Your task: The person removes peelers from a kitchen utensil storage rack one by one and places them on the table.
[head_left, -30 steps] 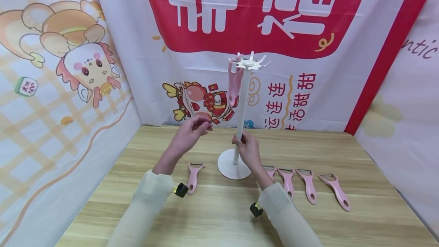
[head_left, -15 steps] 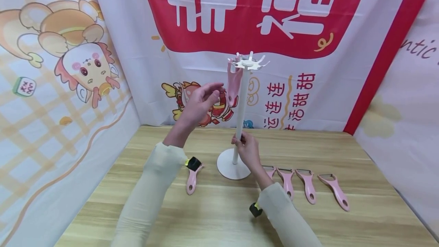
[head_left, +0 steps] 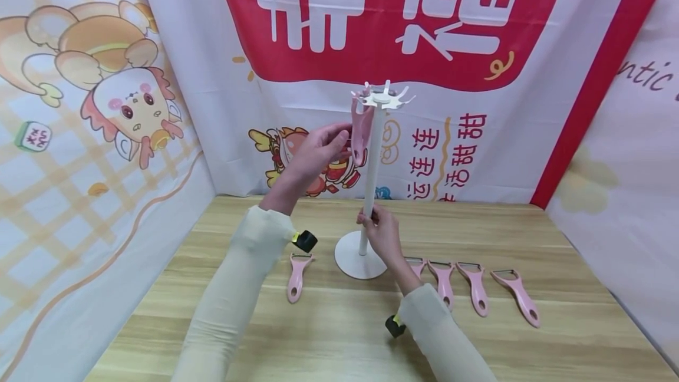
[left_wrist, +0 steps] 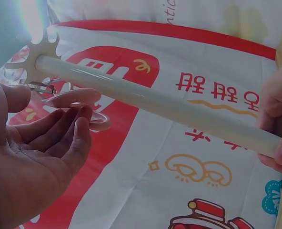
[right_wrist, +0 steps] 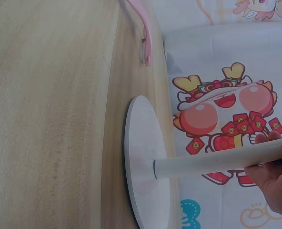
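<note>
A white stand (head_left: 372, 175) with a ring of hooks (head_left: 383, 99) on top rises from a round base. My right hand (head_left: 383, 234) grips its pole low down, thumb and fingers curled round it. From the hooks, on the left side, hang pink peelers (head_left: 362, 134); in the left wrist view two handles (left_wrist: 76, 98) show close together. My left hand (head_left: 325, 145) is right at these handles, its fingers extended and slightly bent, with the fingertips behind them and the thumb apart. One more pink peeler (head_left: 296, 279) lies on the table, left of the base (head_left: 350, 255).
Several pink peelers (head_left: 478, 289) lie in a row on the wooden table (head_left: 339, 335) right of the stand, one partly hidden by my right forearm. A printed cloth (head_left: 445, 63) hangs close behind the stand, and another printed sheet (head_left: 79, 193) walls the left side.
My left hand has risen and moved right, from above the table's back edge to the hanging peelers. The right hand has stayed on the pole.
</note>
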`<state>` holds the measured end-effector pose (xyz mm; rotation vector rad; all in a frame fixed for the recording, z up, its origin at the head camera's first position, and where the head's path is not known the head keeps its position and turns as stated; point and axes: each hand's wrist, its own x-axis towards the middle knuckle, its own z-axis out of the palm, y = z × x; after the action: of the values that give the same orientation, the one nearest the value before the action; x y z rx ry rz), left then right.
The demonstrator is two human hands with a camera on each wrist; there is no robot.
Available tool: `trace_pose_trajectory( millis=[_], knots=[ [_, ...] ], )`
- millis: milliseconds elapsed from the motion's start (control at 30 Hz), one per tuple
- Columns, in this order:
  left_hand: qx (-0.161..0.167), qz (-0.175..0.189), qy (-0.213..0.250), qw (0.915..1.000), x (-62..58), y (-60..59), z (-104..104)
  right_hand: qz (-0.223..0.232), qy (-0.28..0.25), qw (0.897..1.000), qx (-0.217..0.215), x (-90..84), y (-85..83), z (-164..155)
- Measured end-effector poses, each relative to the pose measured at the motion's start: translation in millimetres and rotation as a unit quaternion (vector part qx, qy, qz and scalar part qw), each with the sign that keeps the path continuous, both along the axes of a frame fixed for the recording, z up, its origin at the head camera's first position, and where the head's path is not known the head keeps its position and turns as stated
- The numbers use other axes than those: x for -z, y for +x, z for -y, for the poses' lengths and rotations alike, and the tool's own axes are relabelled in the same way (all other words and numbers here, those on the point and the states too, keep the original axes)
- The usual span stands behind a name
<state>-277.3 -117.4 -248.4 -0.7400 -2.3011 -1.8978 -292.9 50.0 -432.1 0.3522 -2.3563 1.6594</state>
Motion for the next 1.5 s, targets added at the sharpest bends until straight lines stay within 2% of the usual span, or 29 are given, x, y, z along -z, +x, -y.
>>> trace_pose_trajectory(
  millis=[100, 300, 500, 700, 1033, 1367, 1500],
  knots=[
    [0.002, 0.016, 0.003, 0.9999, -5.9, -3.2, -3, 0.001, 0.0, 1.0, -0.001, -0.3, 0.1, 0],
    [0.023, 0.025, 0.01, 0.9994, -12.1, -12.3, -9, -0.002, -0.004, 1.0, -0.006, 0.9, -0.4, 0],
    [0.015, 0.032, 0.022, 0.9991, -15.0, -14.1, -9, 0.002, -0.003, 1.0, -0.002, -0.2, -0.2, 0],
    [0.01, 0.027, 0.027, 0.9992, -17.3, -12.7, -6, 0.004, -0.001, 1.0, -0.001, -1.2, 0.9, 1],
    [-0.001, 0.044, 0.035, 0.9984, -21.2, -7.3, -1, -0.003, -0.007, 1.0, 0.002, -0.5, 1.1, 0],
    [0.007, 0.031, 0.042, 0.9986, -27.7, -1.4, 9, 0.003, -0.005, 1.0, 0.0, -0.6, 1.7, 1],
    [-0.005, 0.039, 0.043, 0.9983, -31.9, -0.1, 14, 0.006, -0.01, 1.0, -0.005, -0.5, 1.2, 0]
  ],
)
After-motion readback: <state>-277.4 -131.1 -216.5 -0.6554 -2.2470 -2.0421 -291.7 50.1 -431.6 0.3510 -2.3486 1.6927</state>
